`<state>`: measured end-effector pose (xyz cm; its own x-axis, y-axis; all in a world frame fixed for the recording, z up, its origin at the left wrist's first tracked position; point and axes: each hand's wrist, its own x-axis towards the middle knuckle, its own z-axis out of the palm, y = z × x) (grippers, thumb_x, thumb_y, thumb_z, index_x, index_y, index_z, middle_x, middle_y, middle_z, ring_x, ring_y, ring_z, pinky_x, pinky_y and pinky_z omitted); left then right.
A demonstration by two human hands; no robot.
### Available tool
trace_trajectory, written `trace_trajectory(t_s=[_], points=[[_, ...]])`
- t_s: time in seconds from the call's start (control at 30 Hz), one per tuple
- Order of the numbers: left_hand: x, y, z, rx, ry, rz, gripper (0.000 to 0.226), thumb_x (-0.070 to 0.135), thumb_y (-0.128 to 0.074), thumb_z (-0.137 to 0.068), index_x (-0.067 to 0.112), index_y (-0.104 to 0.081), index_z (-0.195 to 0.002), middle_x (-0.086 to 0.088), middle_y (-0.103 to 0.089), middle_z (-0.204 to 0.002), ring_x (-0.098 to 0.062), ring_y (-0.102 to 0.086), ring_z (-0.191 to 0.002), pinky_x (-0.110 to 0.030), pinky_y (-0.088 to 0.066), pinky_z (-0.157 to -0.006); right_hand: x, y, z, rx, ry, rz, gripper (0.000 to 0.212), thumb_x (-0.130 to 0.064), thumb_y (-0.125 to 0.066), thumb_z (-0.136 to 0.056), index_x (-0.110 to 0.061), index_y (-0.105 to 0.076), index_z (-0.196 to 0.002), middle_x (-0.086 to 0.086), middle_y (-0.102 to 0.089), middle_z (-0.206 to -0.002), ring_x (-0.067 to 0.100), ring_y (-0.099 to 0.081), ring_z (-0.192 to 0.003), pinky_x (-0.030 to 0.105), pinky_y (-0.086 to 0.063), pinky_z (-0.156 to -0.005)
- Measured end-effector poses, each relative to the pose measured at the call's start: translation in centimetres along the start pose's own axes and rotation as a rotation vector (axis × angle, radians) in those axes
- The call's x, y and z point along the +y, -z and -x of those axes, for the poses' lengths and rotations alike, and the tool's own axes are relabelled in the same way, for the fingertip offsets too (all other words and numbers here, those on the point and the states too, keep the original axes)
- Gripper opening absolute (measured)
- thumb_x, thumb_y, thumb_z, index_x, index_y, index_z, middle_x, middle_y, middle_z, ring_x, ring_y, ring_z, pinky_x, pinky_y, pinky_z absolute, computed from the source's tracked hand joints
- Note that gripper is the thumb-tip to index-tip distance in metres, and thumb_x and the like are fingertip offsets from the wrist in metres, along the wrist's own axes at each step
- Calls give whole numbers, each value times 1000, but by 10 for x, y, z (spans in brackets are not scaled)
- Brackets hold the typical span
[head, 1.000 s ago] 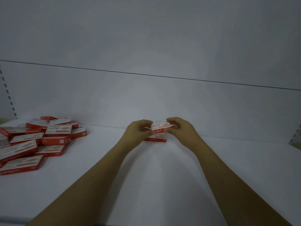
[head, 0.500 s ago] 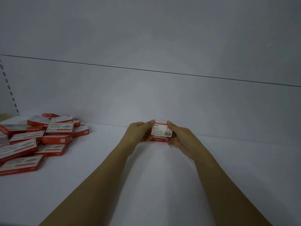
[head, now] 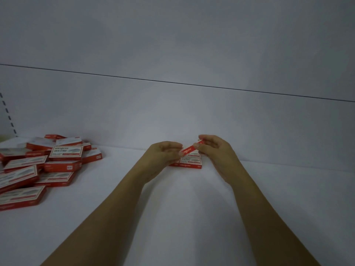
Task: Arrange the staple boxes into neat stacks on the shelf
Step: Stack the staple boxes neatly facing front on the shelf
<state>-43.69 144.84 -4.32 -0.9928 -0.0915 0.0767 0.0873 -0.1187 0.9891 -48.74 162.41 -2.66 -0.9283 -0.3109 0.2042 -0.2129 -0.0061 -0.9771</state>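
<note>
Both hands hold one red staple box (head: pixel 189 150) at the back middle of the white shelf (head: pixel 172 217). The box is tilted, its red side facing me. My left hand (head: pixel 163 153) pinches its left end and my right hand (head: pixel 214 150) its right end. Just under it a small stack of red and white staple boxes (head: pixel 189 163) sits on the shelf, partly hidden by my hands. A loose heap of several staple boxes (head: pixel 41 166) lies at the left.
The shelf's white back wall (head: pixel 172 116) rises right behind the stack. A slotted upright (head: pixel 7 114) stands at the far left. Bare shelf surface runs to the right of the stack and in front of it.
The held box has turned from its label face toward me to its narrow red side, tilted up to the right. Both hands stay at the small stack.
</note>
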Motion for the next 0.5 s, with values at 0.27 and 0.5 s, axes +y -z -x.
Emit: trace_trajectory(t_s=[0.27,0.5], points=[[-11,-3,0,-8,-124,-160,37,-8,-68,-75,5,-63,-109,-13,-70,-105,-27,-67,-98,-38,-53,-90,-6,-32,18,-49,272,372,45,-14,-80,-68,-28,-60,-105,-8,-56,-101,5,-57,-80,13,-50,-68],[-8,-3,3,7,-151,-220,41,-11,-68,-72,15,-66,-104,-6,-70,-105,-20,-68,-94,-32,-55,-87,-6,-35,19,-63,335,404,43,-7,-76,-71,-25,-62,-107,-10,-54,-107,3,-58,-85,12,-51,-72]])
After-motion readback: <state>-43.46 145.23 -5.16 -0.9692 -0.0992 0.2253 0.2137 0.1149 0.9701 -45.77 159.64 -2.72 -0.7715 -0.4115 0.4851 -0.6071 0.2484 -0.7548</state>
